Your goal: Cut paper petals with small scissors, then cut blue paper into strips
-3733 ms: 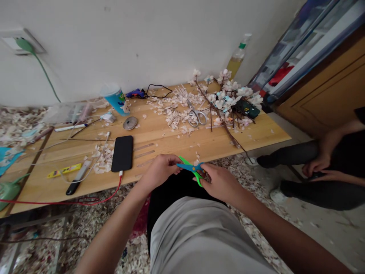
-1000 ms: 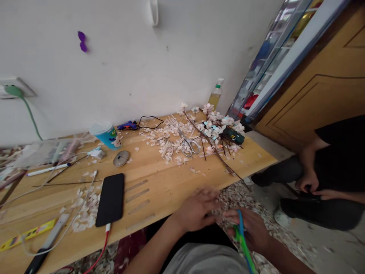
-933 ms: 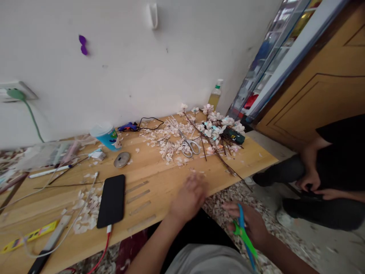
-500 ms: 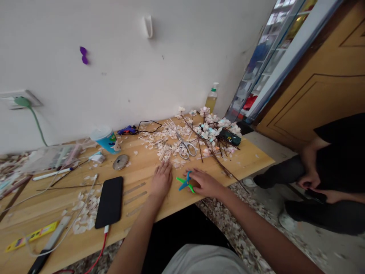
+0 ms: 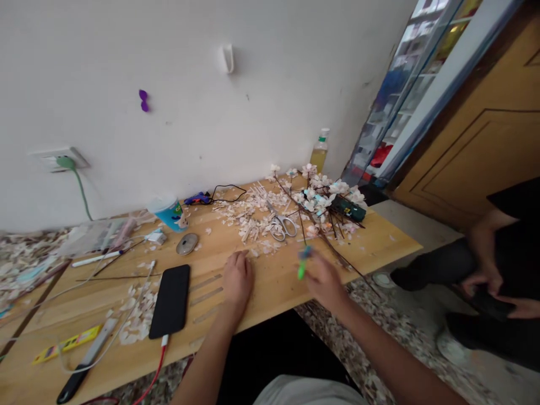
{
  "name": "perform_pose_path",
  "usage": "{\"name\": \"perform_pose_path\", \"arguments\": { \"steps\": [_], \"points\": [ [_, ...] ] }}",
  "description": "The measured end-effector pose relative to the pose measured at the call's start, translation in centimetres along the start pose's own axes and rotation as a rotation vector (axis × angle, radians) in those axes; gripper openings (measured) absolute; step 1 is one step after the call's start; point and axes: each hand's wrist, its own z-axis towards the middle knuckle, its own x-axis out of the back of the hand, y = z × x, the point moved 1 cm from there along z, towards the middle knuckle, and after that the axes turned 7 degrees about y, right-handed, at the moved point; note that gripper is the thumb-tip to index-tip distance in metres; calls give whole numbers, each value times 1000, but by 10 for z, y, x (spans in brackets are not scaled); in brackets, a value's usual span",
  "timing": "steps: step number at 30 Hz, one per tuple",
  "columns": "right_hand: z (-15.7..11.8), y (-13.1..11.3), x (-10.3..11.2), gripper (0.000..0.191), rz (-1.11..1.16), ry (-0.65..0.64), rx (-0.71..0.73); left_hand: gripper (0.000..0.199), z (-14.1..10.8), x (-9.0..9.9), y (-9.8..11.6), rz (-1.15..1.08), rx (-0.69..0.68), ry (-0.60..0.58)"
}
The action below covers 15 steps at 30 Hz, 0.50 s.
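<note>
My right hand (image 5: 324, 277) grips the small blue and green scissors (image 5: 302, 263), blurred by motion, above the table near its front edge. My left hand (image 5: 238, 277) rests on the wooden table (image 5: 270, 287) with its fingers curled in; nothing shows in it. Beyond the hands lie grey-handled scissors (image 5: 284, 227) among scattered pale petals (image 5: 248, 216). Branches with white flowers (image 5: 320, 191) spread over the table's right part, beside a dark green object (image 5: 349, 208).
Left of my hands are a black phone (image 5: 170, 302) on a red cable, a round tin (image 5: 187, 244), a blue cup (image 5: 171, 214) and a box cutter (image 5: 88, 360). A bottle (image 5: 319, 152) stands by the wall. A person (image 5: 502, 270) sits at the right.
My right hand has moved right with the small scissors, away from my left hand. The fingers of my left hand have curled in from lying flat. The camera view has shifted slightly.
</note>
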Motion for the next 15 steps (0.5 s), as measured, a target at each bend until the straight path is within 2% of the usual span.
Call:
{"name": "perform_pose_path", "arguments": {
  "steps": [2,4,6,8,11,13,15],
  "points": [
    [8,-2,-38,40,54,-161,48,28,2,0,0,67,110,3],
    [15,-2,-67,43,74,-252,101,27,4,-3,1,141,173,-68],
    [22,-3,-82,37,37,-285,146,28,7,-6,2,202,200,-115],
    [25,-3,-86,25,-20,-266,153,31,9,-8,1,223,202,-114],
    [26,-1,-80,10,-114,-113,28,39,13,-10,-3,202,135,-114],
    [25,2,-74,10,-90,100,-159,36,15,-11,-7,180,40,-133],
    [25,8,-68,18,27,302,-320,29,15,-12,-9,161,-48,-140]
  ]
}}
